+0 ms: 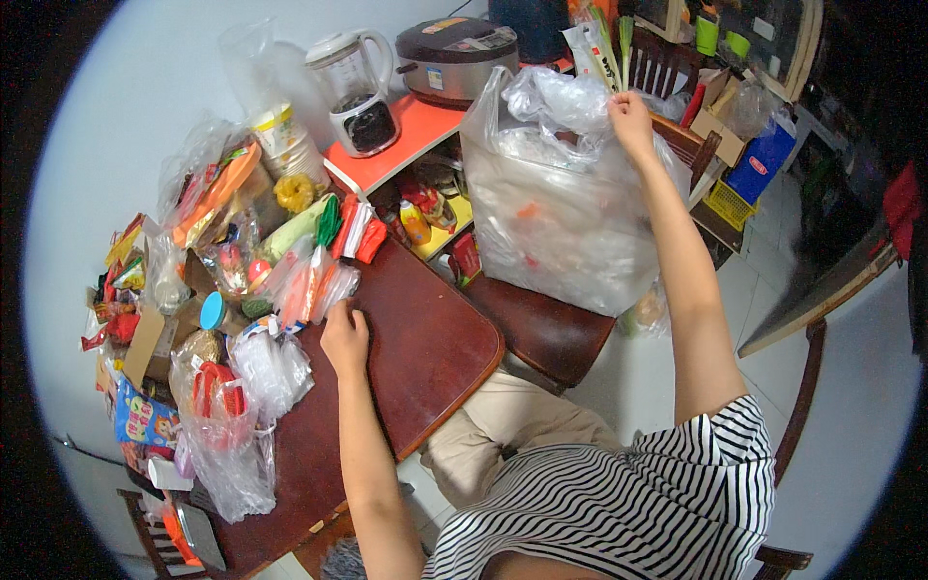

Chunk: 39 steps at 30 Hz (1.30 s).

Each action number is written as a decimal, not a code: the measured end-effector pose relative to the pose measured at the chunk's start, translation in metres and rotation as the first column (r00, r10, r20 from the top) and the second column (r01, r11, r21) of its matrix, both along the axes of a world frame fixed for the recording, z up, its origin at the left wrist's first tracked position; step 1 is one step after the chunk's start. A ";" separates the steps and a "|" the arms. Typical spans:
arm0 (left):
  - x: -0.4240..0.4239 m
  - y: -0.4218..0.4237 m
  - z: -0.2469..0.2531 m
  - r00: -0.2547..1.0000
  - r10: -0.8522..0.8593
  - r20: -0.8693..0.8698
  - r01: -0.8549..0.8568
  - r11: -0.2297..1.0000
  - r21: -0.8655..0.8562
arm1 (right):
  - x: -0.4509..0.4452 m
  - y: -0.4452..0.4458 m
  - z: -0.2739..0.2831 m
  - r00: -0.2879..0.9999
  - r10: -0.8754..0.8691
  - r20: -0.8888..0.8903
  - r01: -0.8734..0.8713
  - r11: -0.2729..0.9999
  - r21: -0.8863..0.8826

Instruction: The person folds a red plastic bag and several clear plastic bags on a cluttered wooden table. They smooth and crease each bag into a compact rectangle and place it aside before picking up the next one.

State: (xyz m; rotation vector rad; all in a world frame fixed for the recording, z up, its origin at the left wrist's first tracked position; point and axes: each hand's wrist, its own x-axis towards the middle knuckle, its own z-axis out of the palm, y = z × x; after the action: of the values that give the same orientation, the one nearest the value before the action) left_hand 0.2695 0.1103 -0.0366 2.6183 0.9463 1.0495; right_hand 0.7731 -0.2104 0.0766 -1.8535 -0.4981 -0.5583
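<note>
A large translucent plastic bag [558, 217], filled with crumpled clear plastic, stands upright on a dark wooden chair seat [544, 319]. At its top, my right hand [631, 123] pinches crumpled clear plastic [558, 94] between thumb and fingertips, with the arm stretched out. My left hand [345, 341] rests low over the brown wooden table [420, 319], fingers curled. Just beyond its fingertips lie folded clear and orange plastic bags [312, 286]; whether the fingers grip their edge is hidden. Beside this hand sits a bundle of clear plastic bags [272, 370].
Crowding the table's left are a blue-lidded jar [214, 312], a blue snack bag [145, 417] and a clear bag with red contents [221, 406]. A blender [359, 94] and a rice cooker [457, 58] stand on an orange-topped shelf [409, 134]. Cartons [761, 159] lie at right.
</note>
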 end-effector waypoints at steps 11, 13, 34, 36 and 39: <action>-0.007 0.005 0.008 0.977 -0.124 0.175 0.139 0.987 -0.077 | -0.212 0.047 0.039 0.537 0.739 -0.406 -0.589 0.674 0.446; -0.007 0.004 0.014 0.929 -0.195 0.316 0.317 0.859 -0.402 | -0.250 0.064 0.008 0.284 0.828 -0.483 -0.657 0.535 0.531; -0.148 -0.118 0.042 0.314 0.459 0.831 0.552 0.625 -0.553 | -0.400 0.127 -0.071 -0.150 0.685 -0.713 -0.857 0.270 0.439; -0.152 -0.113 0.038 0.260 0.508 0.821 0.514 0.647 -0.563 | -0.396 0.122 -0.070 -0.106 0.755 -0.648 -0.816 0.307 0.491; -0.158 -0.108 0.030 0.236 0.564 0.792 0.442 0.663 -0.604 | -0.378 0.112 -0.066 -0.003 0.751 -0.660 -0.806 0.389 0.446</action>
State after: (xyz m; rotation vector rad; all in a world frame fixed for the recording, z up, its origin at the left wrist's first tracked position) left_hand 0.1116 0.0021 -0.0067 0.7541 0.8015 1.5147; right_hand 0.3952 -0.0980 0.0109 -1.2984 -0.8083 1.1340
